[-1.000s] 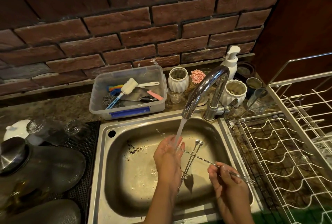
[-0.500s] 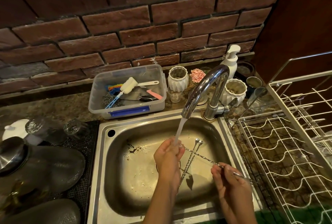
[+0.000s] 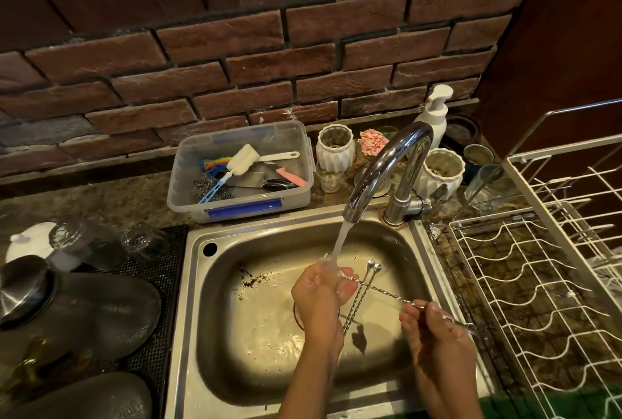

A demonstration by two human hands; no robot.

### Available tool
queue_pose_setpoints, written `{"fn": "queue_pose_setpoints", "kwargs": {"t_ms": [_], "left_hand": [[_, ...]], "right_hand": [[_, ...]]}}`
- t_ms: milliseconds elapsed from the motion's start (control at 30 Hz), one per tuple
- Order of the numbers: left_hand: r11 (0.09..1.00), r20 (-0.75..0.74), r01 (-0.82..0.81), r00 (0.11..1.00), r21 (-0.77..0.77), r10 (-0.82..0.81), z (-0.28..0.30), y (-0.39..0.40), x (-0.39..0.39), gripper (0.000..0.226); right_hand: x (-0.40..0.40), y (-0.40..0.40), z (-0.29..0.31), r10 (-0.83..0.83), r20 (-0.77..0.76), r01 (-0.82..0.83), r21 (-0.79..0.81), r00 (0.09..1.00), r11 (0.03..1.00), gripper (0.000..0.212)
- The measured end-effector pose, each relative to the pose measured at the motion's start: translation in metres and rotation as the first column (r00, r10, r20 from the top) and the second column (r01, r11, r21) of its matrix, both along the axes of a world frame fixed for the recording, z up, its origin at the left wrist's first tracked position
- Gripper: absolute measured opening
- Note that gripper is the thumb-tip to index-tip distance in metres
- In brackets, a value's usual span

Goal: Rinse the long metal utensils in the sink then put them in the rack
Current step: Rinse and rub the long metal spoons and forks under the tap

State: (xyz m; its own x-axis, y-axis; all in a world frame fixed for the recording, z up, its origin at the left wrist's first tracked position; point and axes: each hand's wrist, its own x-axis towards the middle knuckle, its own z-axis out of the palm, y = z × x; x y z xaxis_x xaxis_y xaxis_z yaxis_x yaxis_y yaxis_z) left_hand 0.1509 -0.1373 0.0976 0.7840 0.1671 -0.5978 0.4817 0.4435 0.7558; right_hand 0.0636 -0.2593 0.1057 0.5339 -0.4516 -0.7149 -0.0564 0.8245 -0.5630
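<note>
Left hand (image 3: pixel 319 290): fingers curled around spoon (image 3: pixel 387 292) tip, under tap (image 3: pixel 380 169) stream.
Right hand (image 3: pixel 437 338): fingers pinching spoon's other end.
Sink (image 3: pixel 269 334): 2 more spoons (image 3: pixel 361 287).

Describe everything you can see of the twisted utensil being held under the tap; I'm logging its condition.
The twisted utensil is a long, thin rod of shiny metal with a spiral-twisted shaft. It lies nearly level over the sink, slanting down toward the right. The left hand closes around its left end in the running water, hiding that tip; the right hand pinches its shaft farther right. Its right end pokes out toward the rack.
</note>
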Motion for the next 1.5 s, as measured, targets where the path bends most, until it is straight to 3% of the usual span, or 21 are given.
{"fn": "queue_pose_setpoints", "kwargs": {"t_ms": [133, 300, 567, 733, 900, 1067, 1233, 1300, 1400, 1500], "left_hand": [[0.999, -0.018, -0.037, 0.999, 0.008, 0.037, -0.002, 0.0, -0.002, 0.017], [0.999, -0.017, 0.008, 1.0, 0.046, -0.008, -0.001, 0.004, -0.007, 0.008], [0.984, -0.023, 0.014, 1.0, 0.178, -0.01, 0.005, 0.031, -0.001, 0.018], [0.959, -0.026, -0.059, 0.997, 0.276, 0.069, 0.006, 0.051, 0.011, 0.026], [0.945, -0.016, 0.023, 1.0, 0.326, -0.019, 0.015, 0.05, 0.004, 0.019], [0.927, -0.007, -0.112, 0.992, 0.358, 0.123, 0.015, 0.091, 0.013, 0.017], [0.943, -0.033, -0.013, 0.999, 0.333, 0.026, 0.011, 0.069, 0.0, 0.022], [0.948, -0.045, -0.052, 0.997, 0.315, 0.069, 0.01, 0.085, 0.001, 0.015], [0.934, -0.041, -0.151, 0.984, 0.325, 0.173, 0.01, 0.118, 0.003, 0.006], [0.932, -0.045, -0.137, 0.986, 0.337, 0.161, 0.006, 0.122, 0.0, 0.006]], "right_hand": [[0.011, -0.001, -0.01, 0.015, 0.029, -0.014, -0.04, 0.999, 0.999, 0.022], [0.04, 0.026, -0.014, 0.11, 0.012, -0.109, -0.065, 0.994, 0.992, 0.013], [0.069, 0.065, -0.002, 0.448, 0.055, -0.445, -0.054, 0.893, 0.894, 0.012], [0.081, 0.058, 0.001, 0.308, 0.025, -0.305, -0.089, 0.951, 0.948, 0.012], [0.081, 0.085, 0.001, 0.427, 0.02, -0.424, -0.085, 0.904, 0.902, 0.01], [0.09, 0.053, 0.005, 0.268, 0.041, -0.263, -0.096, 0.963, 0.96, 0.009], [0.079, 0.1, 0.003, 0.549, -0.025, -0.546, -0.157, 0.835, 0.823, 0.009], [0.082, 0.087, 0.004, 0.497, 0.01, -0.492, -0.126, 0.868, 0.862, 0.012], [0.086, 0.058, 0.007, 0.281, 0.045, -0.276, -0.096, 0.959, 0.956, 0.01], [0.082, 0.071, 0.007, 0.33, 0.019, -0.327, -0.097, 0.944, 0.94, 0.012]]}}
